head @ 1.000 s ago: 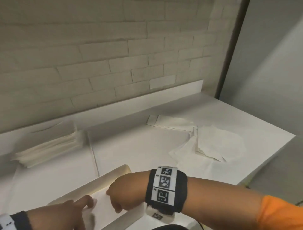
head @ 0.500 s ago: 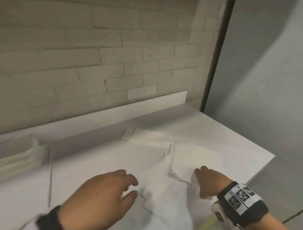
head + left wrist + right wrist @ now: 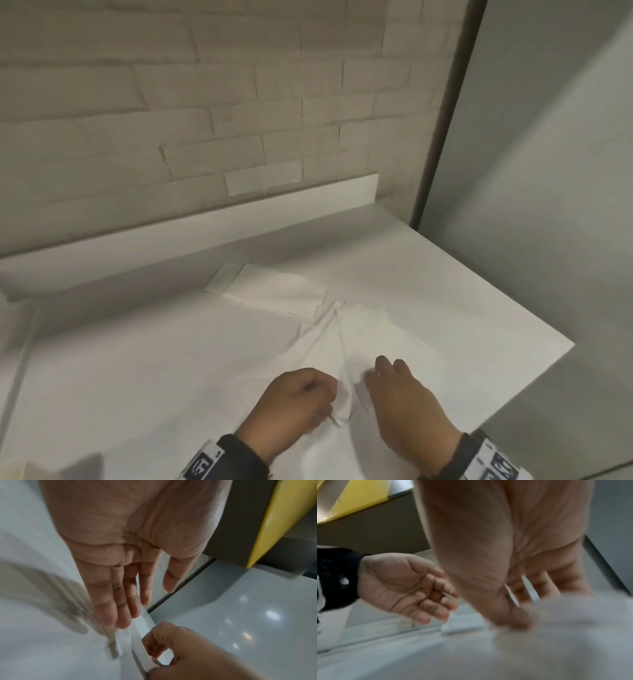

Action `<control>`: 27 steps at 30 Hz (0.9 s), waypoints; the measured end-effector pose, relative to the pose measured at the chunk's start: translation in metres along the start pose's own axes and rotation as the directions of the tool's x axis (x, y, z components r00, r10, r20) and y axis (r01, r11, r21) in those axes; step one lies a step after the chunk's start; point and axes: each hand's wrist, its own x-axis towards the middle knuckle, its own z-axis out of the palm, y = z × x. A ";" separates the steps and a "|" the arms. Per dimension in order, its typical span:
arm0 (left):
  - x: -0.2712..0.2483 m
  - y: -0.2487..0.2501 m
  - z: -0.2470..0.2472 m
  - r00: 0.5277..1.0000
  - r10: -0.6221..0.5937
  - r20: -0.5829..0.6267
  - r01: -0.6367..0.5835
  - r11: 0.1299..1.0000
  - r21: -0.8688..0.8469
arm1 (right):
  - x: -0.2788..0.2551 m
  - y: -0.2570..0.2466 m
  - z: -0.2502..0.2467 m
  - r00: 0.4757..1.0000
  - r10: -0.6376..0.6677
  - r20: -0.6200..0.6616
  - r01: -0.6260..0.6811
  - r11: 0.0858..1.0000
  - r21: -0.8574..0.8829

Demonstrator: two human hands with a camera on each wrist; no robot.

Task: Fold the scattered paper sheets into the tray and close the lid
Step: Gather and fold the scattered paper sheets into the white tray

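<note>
Head view, left to right. White desk (image 3: 137, 359) against a pale brick wall (image 3: 171, 102). Folded white paper sheet (image 3: 274, 291) lies flat toward the desk's back edge. In front of it, loose crumpled white paper sheets (image 3: 376, 335) spread toward the right edge. Left hand (image 3: 294, 401) at the desk's front edge, fingers curled in head view, nearly straight in the left wrist view; cannot tell whether it grips the paper corner. Right hand (image 3: 400, 397) just beside it, fingers curled, pinching a sheet edge. Tray and lid out of view. Grey panel (image 3: 548, 171) at right.
</note>
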 end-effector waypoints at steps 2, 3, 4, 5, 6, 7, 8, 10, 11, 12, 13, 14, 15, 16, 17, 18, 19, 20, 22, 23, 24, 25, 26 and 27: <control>0.005 -0.001 0.007 0.998 -0.061 -0.001 0.060 0.988 -0.141 | 0.003 0.003 0.006 0.995 -0.020 -0.097 0.018 1.000 -0.014; 0.007 -0.002 0.010 0.997 -0.078 -0.009 0.075 0.976 -0.205 | 0.002 0.004 0.005 0.991 -0.039 -0.124 0.038 0.999 -0.012; 0.009 -0.004 0.012 0.996 -0.091 -0.022 0.082 0.962 -0.262 | -0.001 0.005 -0.002 0.990 -0.039 -0.136 0.041 0.999 0.012; 0.010 -0.005 0.015 0.994 -0.104 -0.035 0.087 0.941 -0.327 | -0.004 0.005 -0.009 0.987 -0.022 -0.157 0.030 0.998 0.051; 0.010 -0.006 0.017 0.992 -0.126 -0.032 0.102 0.907 -0.409 | -0.008 0.004 -0.017 0.983 -0.022 -0.184 0.040 0.995 0.095; 0.010 -0.005 0.019 0.989 -0.148 -0.001 0.128 0.856 -0.501 | -0.011 0.001 -0.025 0.973 -0.062 -0.223 0.094 0.986 0.136; 0.009 -0.003 0.020 0.985 -0.163 0.057 0.165 0.790 -0.590 | -0.013 -0.005 -0.033 0.966 -0.131 -0.223 0.168 0.973 0.158; 0.007 0.001 0.018 0.958 -0.177 0.223 0.285 0.642 -0.712 | -0.015 -0.019 -0.041 0.924 -0.347 -0.158 0.371 0.914 0.162; 0.006 0.001 0.015 0.932 -0.186 0.312 0.362 0.549 -0.753 | -0.014 -0.025 -0.043 0.877 -0.474 -0.078 0.480 0.858 0.180; 0.006 0.000 0.011 0.909 -0.196 0.367 0.416 0.481 -0.772 | -0.011 -0.030 -0.045 0.812 -0.584 0.007 0.566 0.790 0.235; 0.006 -0.001 0.006 0.906 -0.214 0.364 0.423 0.467 -0.777 | -0.008 -0.031 -0.048 0.757 -0.651 0.052 0.607 0.731 0.313; 0.007 -0.004 0.001 0.915 -0.229 0.332 0.402 0.481 -0.779 | -0.006 -0.025 -0.055 0.743 -0.658 0.120 0.564 0.713 0.415; 0.008 -0.008 -0.006 0.929 -0.241 0.279 0.364 0.484 -0.795 | -0.003 -0.016 -0.064 0.777 -0.618 0.118 0.491 0.713 0.501; 0.010 -0.012 -0.012 0.948 -0.249 0.197 0.299 0.495 -0.816 | 0.003 -0.003 -0.069 0.839 -0.541 0.057 0.429 0.723 0.541; 0.010 -0.016 -0.020 0.960 -0.266 0.090 0.218 0.507 -0.834 | 0.013 0.011 -0.073 0.901 -0.433 0.020 0.352 0.758 0.549; 0.009 -0.018 -0.027 0.968 -0.252 0.005 0.139 0.515 -0.846 | 0.025 0.024 -0.076 0.949 -0.314 0.026 0.259 0.824 0.505; 0.006 -0.018 -0.034 0.973 -0.224 -0.056 0.067 0.508 -0.859 | 0.039 0.035 -0.078 0.977 -0.190 0.091 0.138 0.904 0.404; 0.003 -0.019 -0.040 0.977 -0.190 -0.091 0.017 0.500 -0.866 | 0.054 0.041 -0.078 0.982 -0.065 0.178 0.012 0.958 0.287; -0.003 -0.018 -0.047 0.985 -0.122 -0.123 -0.050 0.484 -0.874 | 0.075 0.047 -0.069 0.952 0.120 0.281 -0.166 0.976 0.144; -0.006 -0.016 -0.049 0.988 -0.090 -0.122 -0.066 0.470 -0.880 | 0.081 0.044 -0.065 0.942 0.170 0.291 -0.212 0.970 0.120; -0.009 -0.015 -0.049 0.989 -0.075 -0.126 -0.075 0.476 -0.876 | 0.084 0.040 -0.062 0.937 0.201 0.286 -0.238 0.966 0.101; -0.010 -0.015 -0.049 0.990 -0.069 -0.127 -0.079 0.477 -0.875 | 0.087 0.034 -0.060 0.932 0.221 0.286 -0.250 0.966 0.068; -0.011 -0.016 -0.048 0.991 -0.056 -0.124 -0.083 0.474 -0.877 | 0.090 0.027 -0.056 0.926 0.232 0.299 -0.250 0.968 0.025; -0.011 -0.017 -0.049 0.990 -0.045 -0.137 -0.101 0.463 -0.881 | 0.095 0.020 -0.052 0.918 0.238 0.318 -0.244 0.970 -0.021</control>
